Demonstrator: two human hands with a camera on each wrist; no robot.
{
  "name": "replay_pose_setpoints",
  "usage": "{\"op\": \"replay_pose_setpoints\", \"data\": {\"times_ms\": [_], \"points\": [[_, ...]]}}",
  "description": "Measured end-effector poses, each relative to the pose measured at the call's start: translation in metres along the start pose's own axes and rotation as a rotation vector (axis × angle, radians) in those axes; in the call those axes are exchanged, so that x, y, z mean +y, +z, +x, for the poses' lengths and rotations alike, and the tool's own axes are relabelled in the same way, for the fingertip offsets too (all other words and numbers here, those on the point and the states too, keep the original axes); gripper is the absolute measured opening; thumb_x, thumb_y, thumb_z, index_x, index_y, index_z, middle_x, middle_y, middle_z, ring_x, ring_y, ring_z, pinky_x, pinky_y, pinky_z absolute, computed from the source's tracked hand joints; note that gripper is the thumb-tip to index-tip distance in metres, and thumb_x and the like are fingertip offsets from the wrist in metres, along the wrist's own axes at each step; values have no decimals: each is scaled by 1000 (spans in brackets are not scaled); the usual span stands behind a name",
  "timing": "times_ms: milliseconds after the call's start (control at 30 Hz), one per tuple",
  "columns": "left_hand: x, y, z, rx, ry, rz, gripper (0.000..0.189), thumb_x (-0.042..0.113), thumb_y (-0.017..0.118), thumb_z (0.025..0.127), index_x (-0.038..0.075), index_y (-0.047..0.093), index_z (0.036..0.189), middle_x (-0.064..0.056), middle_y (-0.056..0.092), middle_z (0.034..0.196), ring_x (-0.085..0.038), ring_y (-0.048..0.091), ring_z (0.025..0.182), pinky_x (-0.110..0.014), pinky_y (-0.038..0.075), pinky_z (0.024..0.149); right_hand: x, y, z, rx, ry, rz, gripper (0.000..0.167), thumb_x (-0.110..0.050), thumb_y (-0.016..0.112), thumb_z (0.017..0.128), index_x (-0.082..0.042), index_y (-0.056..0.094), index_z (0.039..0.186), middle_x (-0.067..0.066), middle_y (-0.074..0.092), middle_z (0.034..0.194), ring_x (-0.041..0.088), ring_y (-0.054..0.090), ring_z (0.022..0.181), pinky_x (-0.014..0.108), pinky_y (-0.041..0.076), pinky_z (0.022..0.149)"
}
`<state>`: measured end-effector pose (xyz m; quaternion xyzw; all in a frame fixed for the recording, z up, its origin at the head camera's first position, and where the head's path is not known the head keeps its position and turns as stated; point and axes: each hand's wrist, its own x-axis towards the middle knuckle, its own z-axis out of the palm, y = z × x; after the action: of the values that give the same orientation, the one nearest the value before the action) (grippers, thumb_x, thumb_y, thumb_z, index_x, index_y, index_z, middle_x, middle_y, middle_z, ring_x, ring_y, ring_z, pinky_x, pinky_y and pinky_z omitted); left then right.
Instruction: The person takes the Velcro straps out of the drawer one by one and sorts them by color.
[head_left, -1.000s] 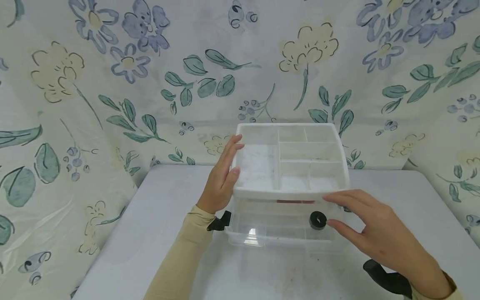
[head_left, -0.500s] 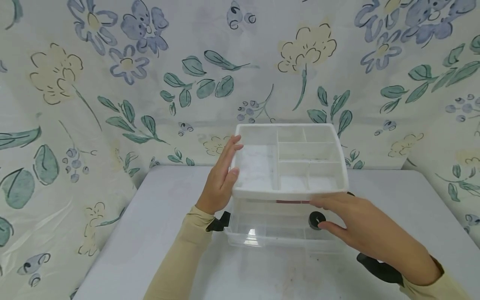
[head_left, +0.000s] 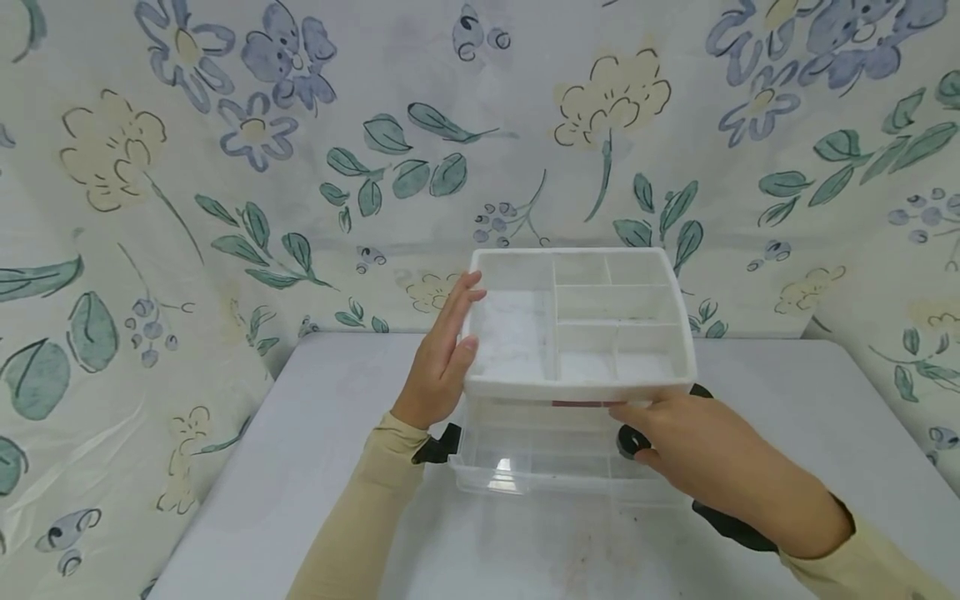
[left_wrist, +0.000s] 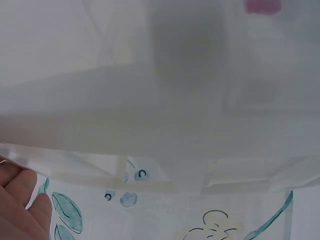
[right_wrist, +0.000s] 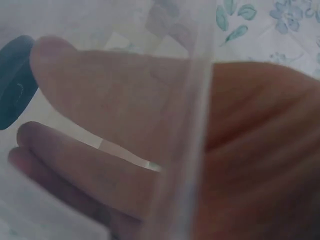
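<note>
A white divided tray (head_left: 517, 333) is tilted up above a clear plastic box (head_left: 487, 475). My left hand (head_left: 438, 367) grips the tray's left side, thumb near the front and fingers at the rim. In the left wrist view, that hand's fingertips (left_wrist: 22, 192) show at the edge of the pale plastic. My right hand (head_left: 712, 458) reaches into the box under the tray. Its thumb tip meets a small black ring (right_wrist: 15, 85), like a roll of tape. The fingers extend straight beside the ring, seen through the clear wall in the right wrist view.
The box stands on a white table (head_left: 337, 400). A thin red strip (head_left: 581, 404) shows inside the box, just below the tray's front edge. A floral cloth (head_left: 525, 125) hangs behind and at both sides. Black straps (head_left: 438, 444) are around the wrists.
My right hand has moved left and deeper into the box, its thumb now overlapping the black ring. The left hand and tray have stayed in place.
</note>
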<state>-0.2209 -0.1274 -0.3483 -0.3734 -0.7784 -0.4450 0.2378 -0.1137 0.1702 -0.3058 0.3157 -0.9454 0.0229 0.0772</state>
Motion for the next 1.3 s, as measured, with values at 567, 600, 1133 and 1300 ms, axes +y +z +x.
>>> {"op": "replay_pose_setpoints", "data": {"times_ms": [567,600,1133,1300], "points": [[1,-2,-1,2,8,3,51,13,36,98,-3,40,147,-12,26,164,-24,17,153,-44,17,123,-4,3,6,-33,-3,1,37,-6,92,64,-11,79,99,7,73,104,27,69,94,39,61,68],[1,-2,-1,1,8,4,51,13,36,98,-3,40,147,-12,26,164,-24,17,153,-44,17,123,-4,4,6,-39,-5,1,36,-6,92,64,-12,80,98,5,74,101,25,70,92,39,61,68],[0,-2,-1,-2,1,9,51,14,36,99,-2,41,147,-9,26,164,-24,18,153,-46,18,123,1,4,2,-109,-31,47,37,-17,90,70,-13,78,105,2,65,97,16,61,85,31,60,71],[0,-2,-1,-6,-4,12,51,15,36,99,-1,40,147,-9,26,165,-23,18,153,-46,18,123,7,4,-2,-110,-66,123,35,-19,85,77,-15,72,109,0,61,104,16,60,91,29,59,75]]}}
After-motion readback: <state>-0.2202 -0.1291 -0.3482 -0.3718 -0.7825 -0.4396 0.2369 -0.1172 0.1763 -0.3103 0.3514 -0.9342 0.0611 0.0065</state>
